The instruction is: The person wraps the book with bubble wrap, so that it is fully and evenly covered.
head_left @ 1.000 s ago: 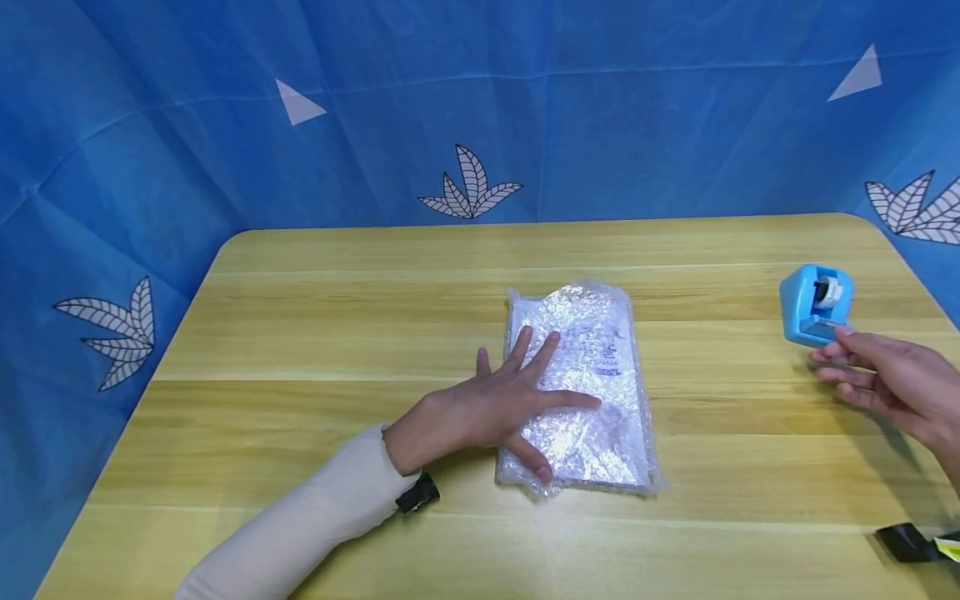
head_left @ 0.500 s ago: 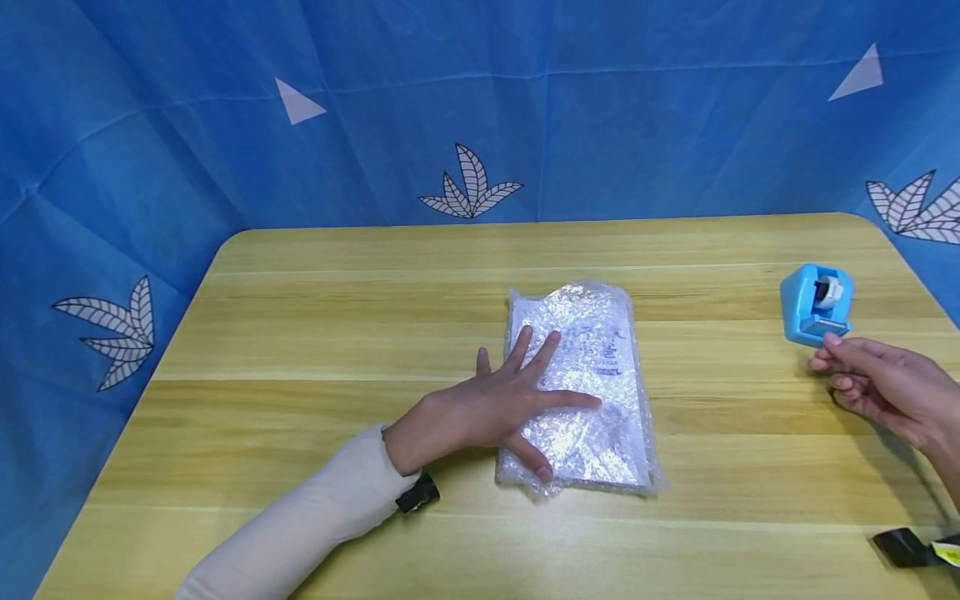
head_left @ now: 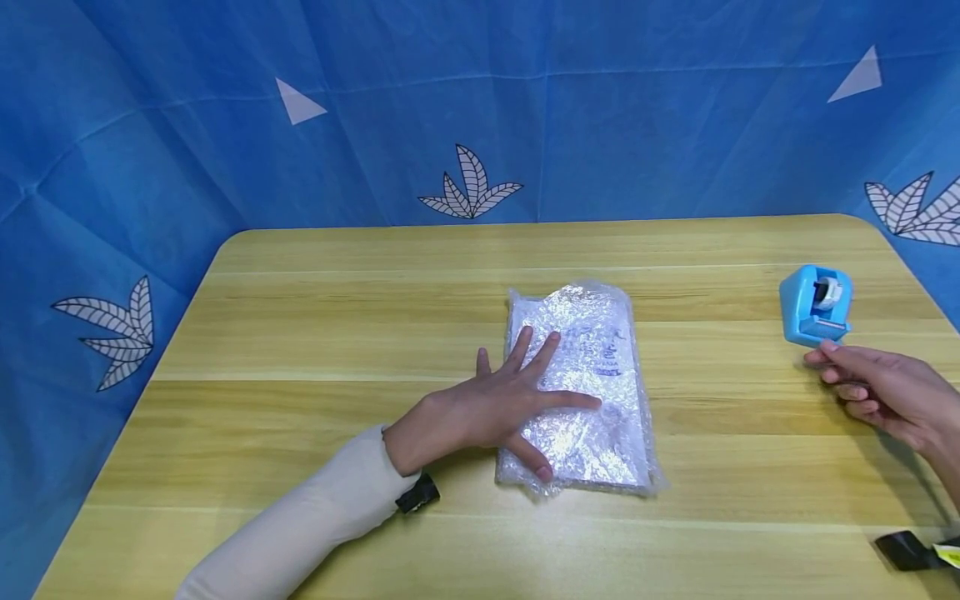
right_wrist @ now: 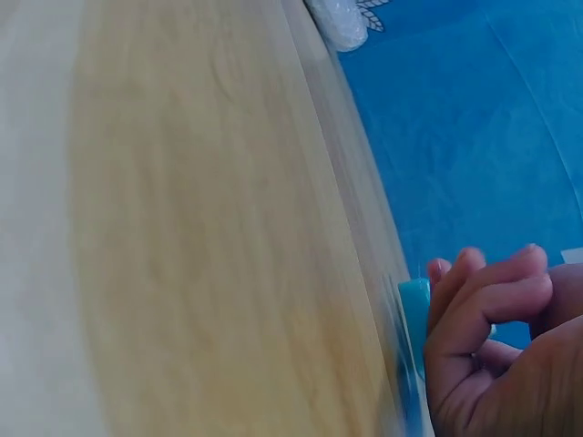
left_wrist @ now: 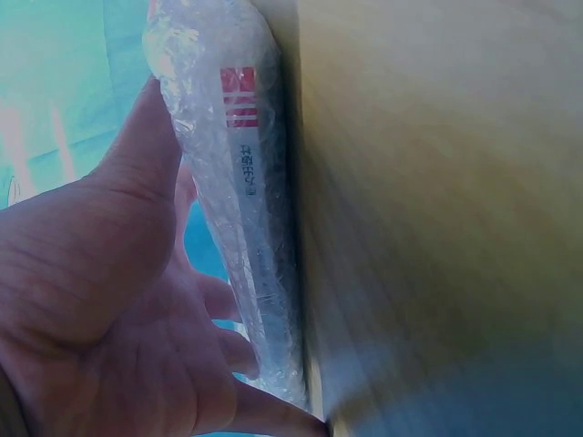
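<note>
A book wrapped in clear bubble wrap (head_left: pixel 592 433) lies flat near the middle of the table; its printed spine shows through the wrap in the left wrist view. My left hand (head_left: pixel 498 408) rests on it with the fingers spread wide. Toward the right stands a blue tape dispenser (head_left: pixel 797 310) with a small roll in it. Just in front of its cutting edge, my right hand (head_left: pixel 885 392) pinches thumb and forefinger together at the tape's end, the other fingers curled. The clear tape itself barely shows. In the right wrist view the fingers partly hide the dispenser (right_wrist: pixel 414 309).
The wood-grain table (head_left: pixel 322 333) has rounded far corners. A blue cloth (head_left: pixel 637 142) with white leaf prints hangs behind it and along the sides. Black straps (head_left: pixel 417 493) are at both wrists.
My right hand has drawn slightly back from the dispenser's front toward me, thumb and forefinger coming together. My left hand, the wrapped book and the dispenser have stayed in place.
</note>
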`<state>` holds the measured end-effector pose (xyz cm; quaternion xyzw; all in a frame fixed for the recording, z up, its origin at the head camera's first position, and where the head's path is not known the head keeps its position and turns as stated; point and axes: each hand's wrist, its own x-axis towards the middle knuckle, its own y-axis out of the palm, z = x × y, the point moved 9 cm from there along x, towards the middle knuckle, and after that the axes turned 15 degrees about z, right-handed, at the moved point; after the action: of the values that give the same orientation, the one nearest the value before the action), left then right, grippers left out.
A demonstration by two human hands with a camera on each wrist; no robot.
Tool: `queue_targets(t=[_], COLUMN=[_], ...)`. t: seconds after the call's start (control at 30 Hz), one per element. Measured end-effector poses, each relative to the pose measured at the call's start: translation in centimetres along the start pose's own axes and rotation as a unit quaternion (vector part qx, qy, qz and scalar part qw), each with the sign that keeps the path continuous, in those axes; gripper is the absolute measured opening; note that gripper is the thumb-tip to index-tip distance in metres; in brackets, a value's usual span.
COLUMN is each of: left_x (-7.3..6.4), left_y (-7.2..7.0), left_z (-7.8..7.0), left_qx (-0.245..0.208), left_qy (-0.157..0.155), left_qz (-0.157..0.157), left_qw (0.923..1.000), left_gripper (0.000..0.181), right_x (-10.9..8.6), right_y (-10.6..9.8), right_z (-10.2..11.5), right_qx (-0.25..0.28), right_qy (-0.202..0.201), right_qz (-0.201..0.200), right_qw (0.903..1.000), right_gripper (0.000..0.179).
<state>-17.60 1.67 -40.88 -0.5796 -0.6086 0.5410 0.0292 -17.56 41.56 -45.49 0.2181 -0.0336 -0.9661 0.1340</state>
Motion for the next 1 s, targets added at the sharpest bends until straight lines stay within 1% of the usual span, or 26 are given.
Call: queue_targets(t=[0.1,0.2,0.33,0.53,0.8,1.0], left_x=[0.0,0.0,0.0,0.0,-0.1,0.0], left_y=[0.0,0.1,0.1,0.1,0.0,0.0], left_z=[0.0,0.1,0.1,0.1,0.1,0.1], left_qx=[0.0,0.0,0.001,0.0,0.0,-0.003], left_qy=[-0.002,-0.004,-0.005,-0.002,-0.003,0.001], left_qz=[0.001,0.001,0.001,0.001,0.0,0.0], left_qw=[1.0,1.0,1.0,1.0,1.0,1.0], left_gripper=[0.098,0.099,0.099,0.099,0.099,0.099], right_x=[0.0,0.0,0.2,0.5,0.9,0.9], right_y=[0.0,-0.1,-0.3,-1.0,-1.4,-1.8], right_z=[0.3,0.6,0.8,0.8,0.9,0.9], right_qx=[-0.043,-0.078,-0.109,-0.123,-0.143,-0.126], right_qy=[0.01,0.026,0.044,0.046,0.038,0.047], right_qz=[-0.007,-0.026,-0.049,-0.067,-0.076,-0.081], right_qw=[0.999,0.9962,0.9919,0.9891,0.9861,0.9876], right_gripper=[0.042,0.045,0.045,0.044,0.044,0.043])
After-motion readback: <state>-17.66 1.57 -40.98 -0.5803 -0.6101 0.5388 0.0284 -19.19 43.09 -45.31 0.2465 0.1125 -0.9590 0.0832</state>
